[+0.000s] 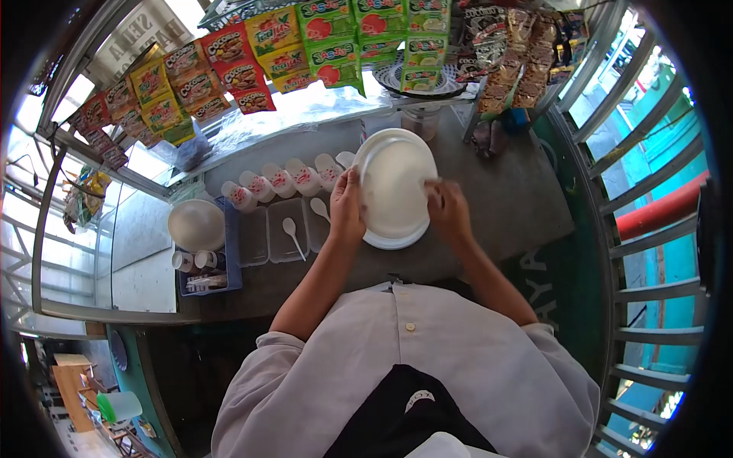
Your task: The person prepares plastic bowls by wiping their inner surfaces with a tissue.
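Observation:
White oval-looking plates [395, 187] are held up in front of me, with more than one rim showing along the lower edge. My left hand [349, 208] is closed on their left side, thumb over the rim. At the right rim, my right hand [449, 210] has its fingers curled against the edge, slightly blurred. Just left of my left hand, a white plastic spoon [293, 238] lies across clear plastic containers [284, 221]; another white spoon [319, 208] rests near my wrist.
A row of white cups with red print [279, 179] stands behind the containers. On the left is a blue basket [233, 252] with a white bowl [196, 225] and cups. Drink sachets [332, 46] hang overhead. Metal bars [649, 294] line the right side.

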Demonstrator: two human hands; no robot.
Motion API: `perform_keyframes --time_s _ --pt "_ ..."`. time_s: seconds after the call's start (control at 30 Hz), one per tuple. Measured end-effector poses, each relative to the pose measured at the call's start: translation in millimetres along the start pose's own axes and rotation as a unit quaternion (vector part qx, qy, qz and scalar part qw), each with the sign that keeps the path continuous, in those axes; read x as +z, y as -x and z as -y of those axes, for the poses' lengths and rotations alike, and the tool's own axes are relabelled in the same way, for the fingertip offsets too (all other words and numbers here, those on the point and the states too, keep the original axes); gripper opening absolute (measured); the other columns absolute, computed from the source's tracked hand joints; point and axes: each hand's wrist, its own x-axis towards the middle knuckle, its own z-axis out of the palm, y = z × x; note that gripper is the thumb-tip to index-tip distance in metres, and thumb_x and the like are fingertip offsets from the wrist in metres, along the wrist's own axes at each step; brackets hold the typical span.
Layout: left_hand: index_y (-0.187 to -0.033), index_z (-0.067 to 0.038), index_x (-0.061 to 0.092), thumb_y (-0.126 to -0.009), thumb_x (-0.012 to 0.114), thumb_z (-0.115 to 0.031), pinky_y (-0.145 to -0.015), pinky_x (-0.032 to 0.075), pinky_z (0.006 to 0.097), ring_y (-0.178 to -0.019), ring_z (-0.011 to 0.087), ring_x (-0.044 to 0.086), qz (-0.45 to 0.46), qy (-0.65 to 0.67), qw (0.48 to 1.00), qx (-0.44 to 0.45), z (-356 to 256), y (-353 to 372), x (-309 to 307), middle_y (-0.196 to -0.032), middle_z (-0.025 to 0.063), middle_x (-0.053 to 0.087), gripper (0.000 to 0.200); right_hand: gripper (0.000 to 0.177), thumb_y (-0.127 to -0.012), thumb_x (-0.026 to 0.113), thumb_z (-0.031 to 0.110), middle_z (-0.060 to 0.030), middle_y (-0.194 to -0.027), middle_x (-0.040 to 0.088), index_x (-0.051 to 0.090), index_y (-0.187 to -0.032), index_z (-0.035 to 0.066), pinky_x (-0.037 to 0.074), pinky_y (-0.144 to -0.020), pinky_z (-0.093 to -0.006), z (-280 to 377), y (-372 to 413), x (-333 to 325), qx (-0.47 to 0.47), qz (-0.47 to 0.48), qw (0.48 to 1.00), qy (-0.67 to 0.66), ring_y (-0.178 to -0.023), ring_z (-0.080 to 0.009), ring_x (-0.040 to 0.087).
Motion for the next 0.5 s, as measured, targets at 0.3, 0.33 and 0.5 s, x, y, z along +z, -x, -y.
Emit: perform_keyframes --time_s 0.3,0.33,0.5 --pt "-0.101 -0.01 0.059 -0.095 0.056 -0.029 -0.057 0.045 0.0178 -0.073 0.0033 0.056 -0.061 0.011 0.997 0.054 -14.1 18.8 -21.4 -0.087 -0.0035 0.061 0.021 0.017 -0.082 0.057 0.005 -0.0125 -0.088 0.063 0.066 -0.097 0.004 0.048 -0.067 -0.0357 9.6 -27.6 4.3 0.028 -0.011 0.994 -0.107 -0.075 -0.0252 0.06" --pt "-0.1 -0.009 0.059 -0.094 0.057 -0.03 -0.058 0.045 0.0177 -0.072 0.0029 0.055 -0.042 -0.026 0.998 0.049 -11.2 24.5 -23.7 -0.085 -0.0038 0.06 0.022 0.017 -0.083 0.057 0.005 -0.0126 -0.088 0.063 0.066 -0.097 0.003 0.048 -0.067 -0.0356 15.3 -41.7 6.6 0.068 -0.033 0.99 -0.121 -0.075 -0.0248 0.06" --pt "-0.11 -0.002 0.059 -0.089 0.066 -0.023 -0.069 0.05 0.027 -0.076 0.0093 0.059 0.049 -0.292 0.949 0.108 -22.3 56.2 -26.6 -0.087 -0.0021 0.062 0.031 0.014 -0.085 0.057 0.005 -0.0125 -0.092 0.063 0.065 -0.096 0.001 0.049 -0.071 -0.0348 68.1 -26.3 39.9 -0.03 0.109 0.976 -0.185 -0.079 -0.0245 0.061"
